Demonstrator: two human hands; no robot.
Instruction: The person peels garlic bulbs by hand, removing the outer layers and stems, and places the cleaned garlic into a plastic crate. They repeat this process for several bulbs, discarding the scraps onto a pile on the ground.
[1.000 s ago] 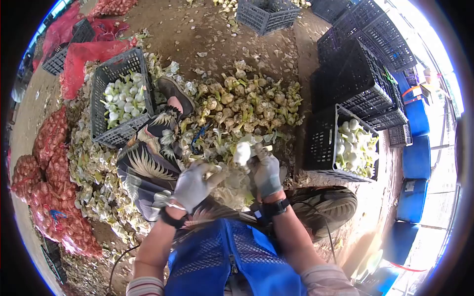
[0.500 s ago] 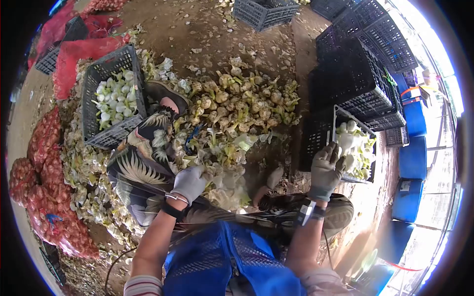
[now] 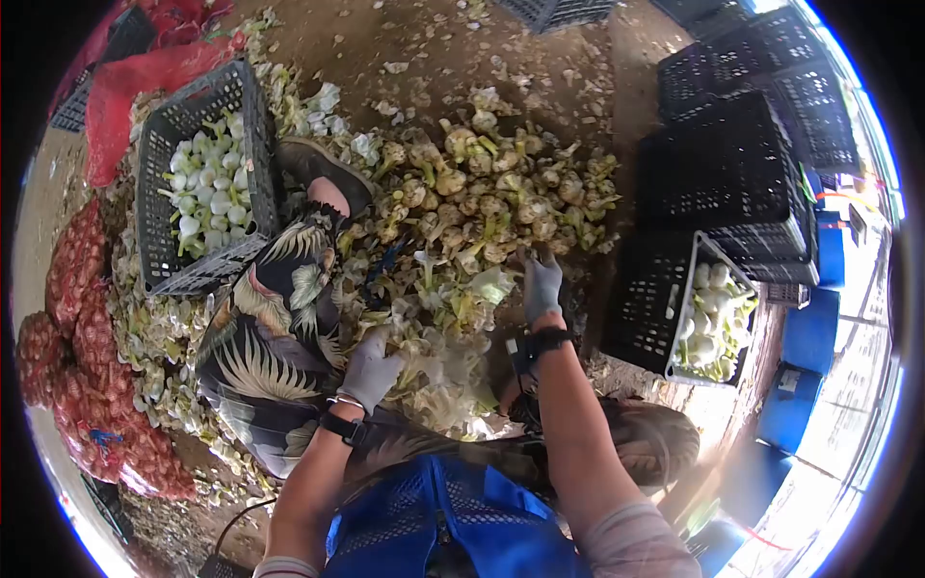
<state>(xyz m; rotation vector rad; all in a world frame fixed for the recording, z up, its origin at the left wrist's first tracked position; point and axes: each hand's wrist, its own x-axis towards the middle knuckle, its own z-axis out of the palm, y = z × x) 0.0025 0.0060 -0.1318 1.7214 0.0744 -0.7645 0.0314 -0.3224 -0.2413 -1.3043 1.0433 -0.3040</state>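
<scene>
My right hand (image 3: 542,287), in a pale glove, reaches to the near edge of a heap of untrimmed garlic bulbs (image 3: 472,183), fingers apart and nothing visibly held. My left hand (image 3: 372,370), also gloved, is low over the loose peeled skins (image 3: 438,356) beside my knee. Its fingers are curled, and whatever they may hold is hidden. White cleaned bulbs (image 3: 210,183) with short green stems lie in the black crate (image 3: 198,277) at left. More white bulbs (image 3: 711,318) fill part of a tilted black crate (image 3: 647,303) at right.
Stacked black crates (image 3: 708,173) stand at the far right, beside blue containers (image 3: 811,328). Red net sacks of bulbs (image 3: 82,385) lie at the left edge. A red net (image 3: 120,96) sits behind the left crate. Skins litter the floor.
My right hand has left the white bulbs in the right crate and moved left to the heap. My left hand has shifted slightly down, still over the skins. The view has shifted.
</scene>
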